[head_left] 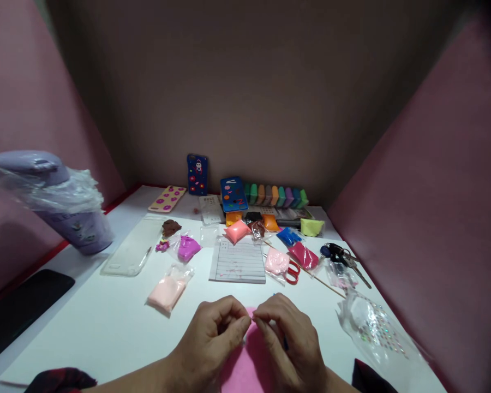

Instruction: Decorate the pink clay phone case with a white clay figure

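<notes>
My left hand [215,338] and my right hand [292,341] meet near the front middle of the white board, over a pink sheet-like piece [247,365]. The thumb and forefinger of each are pinched, the fingertips nearly touching. Whatever lies between the fingertips is too small to make out. Just beyond the hands is a small lined notepad [238,262] with faint pink marks. A packet of pale pink clay [277,261] and red-handled scissors [293,272] are right of the pad. A peach clay packet [168,292] lies to the left.
A lilac bottle [76,218] in plastic and a black phone [24,305] are at left. Decorated phone cases [197,174] and a row of coloured clay [276,195] line the back. Keys [343,255], a thin stick [327,285] and a bag of gems [378,330] lie at right.
</notes>
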Motion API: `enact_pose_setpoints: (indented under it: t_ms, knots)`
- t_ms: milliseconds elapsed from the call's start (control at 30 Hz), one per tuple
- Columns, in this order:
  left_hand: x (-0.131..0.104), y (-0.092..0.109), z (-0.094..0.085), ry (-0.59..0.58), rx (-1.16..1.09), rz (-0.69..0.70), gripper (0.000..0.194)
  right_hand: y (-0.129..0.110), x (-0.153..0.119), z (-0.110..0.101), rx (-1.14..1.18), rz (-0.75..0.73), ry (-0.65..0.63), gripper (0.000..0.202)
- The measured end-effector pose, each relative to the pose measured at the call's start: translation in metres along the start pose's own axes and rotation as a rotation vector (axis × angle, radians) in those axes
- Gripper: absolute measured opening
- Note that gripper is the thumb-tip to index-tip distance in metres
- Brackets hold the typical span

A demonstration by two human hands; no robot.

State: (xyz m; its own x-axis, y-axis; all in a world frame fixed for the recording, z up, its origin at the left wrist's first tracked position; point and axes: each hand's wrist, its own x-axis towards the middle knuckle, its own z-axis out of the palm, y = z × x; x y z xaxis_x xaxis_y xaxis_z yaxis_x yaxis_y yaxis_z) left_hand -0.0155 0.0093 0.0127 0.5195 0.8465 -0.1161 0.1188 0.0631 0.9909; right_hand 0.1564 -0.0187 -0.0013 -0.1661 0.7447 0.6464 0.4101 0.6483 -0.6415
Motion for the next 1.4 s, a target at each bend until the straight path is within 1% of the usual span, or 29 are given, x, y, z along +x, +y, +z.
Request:
enact_pose_setpoints:
  t_ms: [133, 233, 367, 467, 533, 567, 600, 633, 700, 767, 800, 867, 933, 1000, 1067, 1133, 1267, 1333, 1400]
  knots:
    - [0.000, -0.001, 0.000, 0.008, -0.021, -0.009, 0.029, 0.000, -0.001, -0.002, -0.043, 0.054, 0.035, 0.011]
    - [0.000, 0.001, 0.000, 0.009, -0.060, -0.015, 0.029, 0.003, -0.002, -0.002, -0.088, 0.182, 0.079, 0.008]
    - [0.001, 0.004, 0.000, 0.026, -0.066, -0.020, 0.032, 0.005, -0.002, 0.000, -0.115, 0.293, 0.102, 0.019]
    - [0.001, 0.006, 0.000, 0.034, -0.053, -0.010, 0.033, 0.004, 0.000, 0.003, -0.169, 0.398, 0.173, 0.025]
    - [0.001, 0.006, 0.001, 0.033, -0.071, 0.002, 0.032, 0.004, 0.003, 0.004, -0.218, 0.435, 0.197, 0.019]
    - [0.000, 0.006, 0.001, 0.032, -0.084, 0.007, 0.030, 0.005, 0.004, 0.004, -0.237, 0.438, 0.201, 0.012]
    - [0.000, 0.005, 0.001, 0.033, -0.096, 0.011, 0.029, 0.005, 0.005, 0.004, -0.248, 0.430, 0.195, 0.005]
    - [0.000, 0.005, 0.001, 0.037, -0.105, 0.015, 0.028, 0.006, 0.006, 0.003, -0.256, 0.421, 0.194, 0.008]
    - [0.000, 0.004, 0.000, 0.044, -0.109, 0.022, 0.027, 0.009, 0.007, 0.003, -0.266, 0.407, 0.195, 0.022]
    - [0.000, 0.002, 0.000, 0.046, -0.107, 0.022, 0.025, 0.010, 0.007, 0.003, -0.263, 0.388, 0.201, 0.027]
    - [0.000, 0.002, 0.000, 0.045, -0.104, 0.020, 0.025, 0.010, 0.007, 0.003, -0.252, 0.370, 0.213, 0.026]
    - [0.000, 0.001, 0.000, 0.041, -0.099, 0.017, 0.023, 0.011, 0.006, 0.003, -0.227, 0.336, 0.231, 0.017]
    - [0.000, 0.000, 0.000, 0.044, -0.098, 0.015, 0.023, 0.011, 0.004, 0.002, -0.204, 0.337, 0.218, 0.011]
    - [0.001, -0.001, 0.000, 0.047, -0.098, 0.013, 0.023, 0.012, 0.003, 0.001, -0.193, 0.377, 0.197, 0.015]
    - [0.001, 0.000, 0.000, 0.046, -0.097, 0.010, 0.025, 0.012, 0.002, 0.001, -0.156, 0.391, 0.196, 0.014]
    - [0.002, 0.001, 0.000, 0.040, -0.083, 0.017, 0.026, 0.011, 0.001, 0.000, -0.087, 0.320, 0.191, 0.009]
    - [0.002, 0.003, -0.001, 0.034, -0.022, 0.042, 0.027, 0.008, 0.002, -0.001, 0.005, 0.066, 0.039, 0.022]
    - [0.001, 0.003, -0.001, 0.028, 0.005, 0.041, 0.028, 0.006, 0.003, -0.002, 0.013, 0.015, -0.018, 0.024]
    - [0.001, 0.002, 0.000, 0.017, 0.024, 0.038, 0.029, 0.003, 0.004, -0.003, 0.026, 0.010, -0.040, 0.024]
